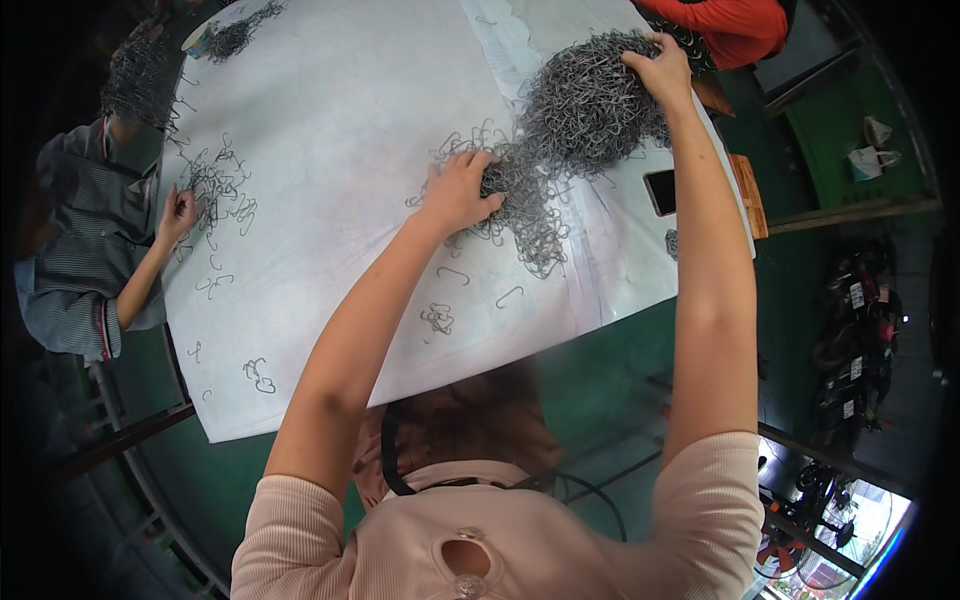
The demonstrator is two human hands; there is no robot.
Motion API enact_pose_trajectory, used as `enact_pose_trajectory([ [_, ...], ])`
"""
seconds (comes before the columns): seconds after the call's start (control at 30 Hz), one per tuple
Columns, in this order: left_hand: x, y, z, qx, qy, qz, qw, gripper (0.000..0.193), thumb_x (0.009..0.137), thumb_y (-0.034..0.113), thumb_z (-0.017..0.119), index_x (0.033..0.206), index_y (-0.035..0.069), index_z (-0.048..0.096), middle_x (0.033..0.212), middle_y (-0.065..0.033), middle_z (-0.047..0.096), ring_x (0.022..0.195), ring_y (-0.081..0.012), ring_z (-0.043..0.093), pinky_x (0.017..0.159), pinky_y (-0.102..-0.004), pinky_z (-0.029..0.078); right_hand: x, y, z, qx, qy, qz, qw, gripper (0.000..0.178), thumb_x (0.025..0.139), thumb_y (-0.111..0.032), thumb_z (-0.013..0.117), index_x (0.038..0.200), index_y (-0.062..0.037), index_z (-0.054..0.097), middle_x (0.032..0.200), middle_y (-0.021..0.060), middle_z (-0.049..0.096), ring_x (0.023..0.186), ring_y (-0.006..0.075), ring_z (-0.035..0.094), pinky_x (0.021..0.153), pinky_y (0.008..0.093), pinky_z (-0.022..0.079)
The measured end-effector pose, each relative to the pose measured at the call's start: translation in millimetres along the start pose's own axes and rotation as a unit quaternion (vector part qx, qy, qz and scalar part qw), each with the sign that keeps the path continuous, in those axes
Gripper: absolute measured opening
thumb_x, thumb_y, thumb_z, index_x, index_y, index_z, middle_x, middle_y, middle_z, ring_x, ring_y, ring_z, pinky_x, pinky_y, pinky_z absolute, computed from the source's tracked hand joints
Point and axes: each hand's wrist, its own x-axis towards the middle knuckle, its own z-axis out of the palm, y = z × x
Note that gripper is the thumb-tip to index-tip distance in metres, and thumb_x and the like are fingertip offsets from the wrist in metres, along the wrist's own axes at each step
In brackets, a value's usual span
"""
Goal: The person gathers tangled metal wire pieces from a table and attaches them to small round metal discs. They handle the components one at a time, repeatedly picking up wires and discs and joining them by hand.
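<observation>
A big tangled heap of grey wire hooks (585,110) lies on the white-covered table (350,120). My left hand (460,190) grips the near end of the heap, where a clump of hooks trails down toward me. My right hand (660,68) clutches the far top of the heap. Loose single hooks (455,272) lie scattered on the cloth in front of my left hand.
A dark phone (661,191) lies right of the heap near the table edge. At the left a person in a striped shirt (70,250) has a hand (180,213) on a smaller scatter of hooks (215,185). Someone in red (730,25) sits at the far side. A green floor surrounds the table.
</observation>
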Motion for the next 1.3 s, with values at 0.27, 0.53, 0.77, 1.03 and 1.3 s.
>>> enact_pose_trajectory([
  [0.27,54,25,1,0.032,0.058,-0.048,0.997,0.052,0.078,0.045,0.067,0.109,0.003,0.066,0.117,-0.0182,0.061,0.118,-0.0349,0.052,0.100,-0.0602,0.033,0,42,-8,0.087,-0.110,0.018,0.990,0.069,0.068,-0.043,0.079,0.114,0.0048,0.061,0.112,0.0251,0.064,0.108,0.0356,0.060,0.093,0.0382,0.046],
  [0.53,70,32,12,-0.117,0.160,0.003,0.980,0.018,0.076,0.011,0.064,0.092,0.004,0.061,0.089,-0.0180,0.065,0.087,-0.0362,0.063,0.079,-0.0440,0.049,-34,13,-56,0.074,-0.021,-0.016,0.997,0.055,0.079,-0.024,0.072,0.125,-0.0025,0.052,0.126,0.0247,0.047,0.119,0.0407,0.046,0.102,0.0429,0.037],
  [0.77,52,48,6,-0.207,0.177,-0.029,0.962,0.019,0.082,0.016,0.063,0.097,0.006,0.062,0.087,-0.0169,0.066,0.084,-0.0358,0.064,0.077,-0.0442,0.050,-105,-22,-74,0.107,-0.055,-0.037,0.992,0.042,0.081,-0.014,0.068,0.119,-0.0031,0.056,0.128,0.0233,0.046,0.123,0.0394,0.042,0.104,0.0438,0.034],
  [1.03,55,50,-4,-0.142,0.108,0.022,0.984,0.014,0.084,0.018,0.063,0.093,0.011,0.071,0.088,-0.0159,0.070,0.085,-0.0335,0.066,0.076,-0.0431,0.052,-200,-31,-84,0.155,-0.127,0.026,0.979,0.033,0.076,-0.009,0.069,0.108,-0.0044,0.062,0.127,0.0218,0.047,0.121,0.0388,0.044,0.103,0.0435,0.035],
  [1.3,48,25,-9,-0.138,0.207,-0.019,0.968,0.035,0.082,0.014,0.063,0.117,0.012,0.061,0.081,-0.0158,0.068,0.079,-0.0319,0.067,0.075,-0.0405,0.052,-278,-27,-60,0.213,-0.126,0.024,0.968,0.029,0.077,-0.009,0.067,0.105,-0.0042,0.065,0.114,0.0209,0.056,0.112,0.0377,0.051,0.098,0.0419,0.040],
])
